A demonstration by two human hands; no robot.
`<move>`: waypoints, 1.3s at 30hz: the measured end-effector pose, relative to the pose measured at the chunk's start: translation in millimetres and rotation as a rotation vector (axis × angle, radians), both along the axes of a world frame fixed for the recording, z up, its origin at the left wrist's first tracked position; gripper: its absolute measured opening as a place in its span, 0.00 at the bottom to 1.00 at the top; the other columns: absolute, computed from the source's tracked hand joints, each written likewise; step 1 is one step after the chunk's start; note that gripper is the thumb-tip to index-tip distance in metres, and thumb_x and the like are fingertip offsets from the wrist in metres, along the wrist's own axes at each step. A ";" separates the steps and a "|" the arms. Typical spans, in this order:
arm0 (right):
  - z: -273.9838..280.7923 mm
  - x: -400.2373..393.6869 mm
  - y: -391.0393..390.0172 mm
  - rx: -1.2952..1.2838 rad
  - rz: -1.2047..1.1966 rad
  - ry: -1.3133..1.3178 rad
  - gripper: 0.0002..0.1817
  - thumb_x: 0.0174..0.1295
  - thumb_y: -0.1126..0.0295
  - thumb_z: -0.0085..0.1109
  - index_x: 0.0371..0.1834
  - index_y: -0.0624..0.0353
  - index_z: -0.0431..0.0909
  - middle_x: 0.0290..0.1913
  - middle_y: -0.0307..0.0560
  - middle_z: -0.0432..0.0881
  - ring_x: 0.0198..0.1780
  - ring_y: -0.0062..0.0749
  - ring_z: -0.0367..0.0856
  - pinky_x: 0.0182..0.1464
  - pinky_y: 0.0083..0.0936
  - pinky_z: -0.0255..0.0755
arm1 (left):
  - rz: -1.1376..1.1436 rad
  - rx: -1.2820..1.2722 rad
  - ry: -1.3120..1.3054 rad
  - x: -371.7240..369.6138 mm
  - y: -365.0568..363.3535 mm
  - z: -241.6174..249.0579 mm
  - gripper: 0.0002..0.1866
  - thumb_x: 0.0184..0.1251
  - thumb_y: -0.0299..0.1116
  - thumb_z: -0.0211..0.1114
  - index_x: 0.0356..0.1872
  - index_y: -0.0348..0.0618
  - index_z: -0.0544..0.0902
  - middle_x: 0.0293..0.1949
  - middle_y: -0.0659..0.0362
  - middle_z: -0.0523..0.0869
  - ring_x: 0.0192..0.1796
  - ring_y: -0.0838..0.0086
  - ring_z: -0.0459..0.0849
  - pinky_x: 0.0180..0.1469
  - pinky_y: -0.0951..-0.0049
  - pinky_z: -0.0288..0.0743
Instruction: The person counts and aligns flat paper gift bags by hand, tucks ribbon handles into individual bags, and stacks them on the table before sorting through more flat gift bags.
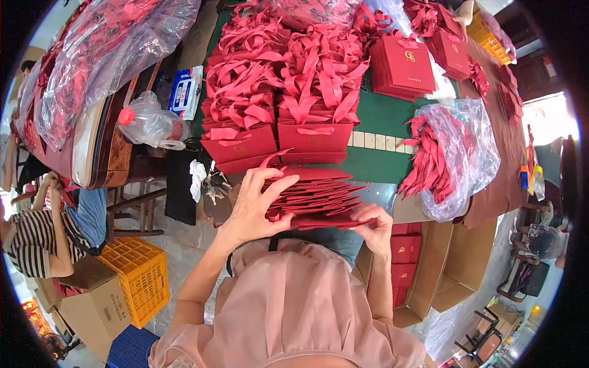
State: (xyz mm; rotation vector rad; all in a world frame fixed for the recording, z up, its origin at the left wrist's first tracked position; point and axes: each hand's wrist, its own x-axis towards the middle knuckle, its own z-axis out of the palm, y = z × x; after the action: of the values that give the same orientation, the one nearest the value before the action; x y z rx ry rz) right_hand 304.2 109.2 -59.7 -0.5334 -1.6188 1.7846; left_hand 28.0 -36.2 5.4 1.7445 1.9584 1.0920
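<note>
A thick stack of flat red paper gift bags (322, 195) stands at the table's near edge, right in front of my body, with its many folded edges facing up. My left hand (257, 205) grips the stack's left end, thumb at the near side and fingers curled over the top. At the near right corner, my right hand (373, 228) pinches the stack between thumb and fingers. Just beyond it stand two rows of red gift bags (314, 138) with ribbon handles bunched on top. Part of the stack's left end is hidden by my left hand.
Plastic-wrapped red ribbons (451, 153) lie to the right, near more stacked red bags (403, 64). A plastic bottle (150, 119) and keys (216, 186) are at left. Below right, a cardboard box (429, 270) holds red bags. Another person (46, 239) sits at left beside a yellow crate (138, 276).
</note>
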 end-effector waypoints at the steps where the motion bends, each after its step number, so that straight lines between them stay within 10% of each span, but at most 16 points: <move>1: 0.3 2.7 -0.9 -0.072 0.019 0.022 0.15 0.46 0.86 0.75 0.33 0.61 0.80 0.37 0.51 0.86 0.43 0.37 0.84 0.48 0.31 0.79 | 0.005 -0.001 0.004 0.4 -0.1 -1.3 0.39 0.42 0.33 0.76 0.65 0.51 0.78 0.57 0.51 0.72 0.58 0.53 0.71 0.62 0.54 0.70; 12: 19.4 -15.7 -11.1 -0.290 0.012 -0.074 0.14 0.47 0.89 0.71 0.33 0.62 0.79 0.37 0.48 0.86 0.42 0.34 0.85 0.47 0.29 0.81 | 0.014 0.041 0.059 1.8 0.5 -2.5 0.40 0.40 0.30 0.77 0.63 0.46 0.78 0.55 0.51 0.74 0.55 0.54 0.73 0.59 0.56 0.71; 23: 22.2 -27.3 -21.6 0.636 -0.335 -0.325 0.24 0.39 0.75 0.84 0.39 0.58 0.79 0.38 0.46 0.80 0.41 0.39 0.79 0.43 0.30 0.76 | -0.119 -0.048 -0.030 -9.2 -1.9 8.2 0.42 0.45 0.30 0.78 0.68 0.46 0.74 0.60 0.49 0.71 0.59 0.51 0.70 0.64 0.55 0.69; 39: -12.3 -36.9 -33.1 0.462 -0.467 -0.290 0.37 0.46 0.69 0.82 0.59 0.61 0.71 0.57 0.55 0.71 0.58 0.47 0.72 0.62 0.37 0.68 | -0.126 -0.055 -0.052 -9.9 -3.9 6.9 0.41 0.45 0.29 0.73 0.68 0.45 0.74 0.61 0.48 0.71 0.60 0.51 0.69 0.66 0.54 0.67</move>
State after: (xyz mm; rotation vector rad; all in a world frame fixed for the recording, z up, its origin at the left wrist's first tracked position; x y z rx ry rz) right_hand 267.2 76.1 -71.9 -0.8869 -1.8375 0.9872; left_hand 18.1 -40.1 12.3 1.7660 1.8037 1.0206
